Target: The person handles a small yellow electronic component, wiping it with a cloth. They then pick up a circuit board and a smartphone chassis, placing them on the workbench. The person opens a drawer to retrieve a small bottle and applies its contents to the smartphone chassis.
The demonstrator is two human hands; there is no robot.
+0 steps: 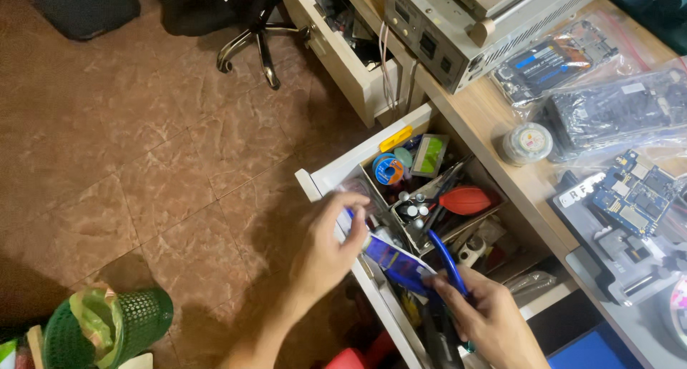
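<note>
Brown tiled floor under a wooden desk (pixel 494 136); I saw the cluttered open drawer (pixel 336 172) below both hands. Left hand (pixel 325 251) pinched one end of a blue packet (pixel 396 260), right hand (pixel 490 319) clamped blue-handled pliers (pixel 445 258) over its other end, steadying it above the drawer.

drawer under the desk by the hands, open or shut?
Open. The drawer is pulled out from the desk, its tools exposed; the left hand and right hand reach into it.
</note>
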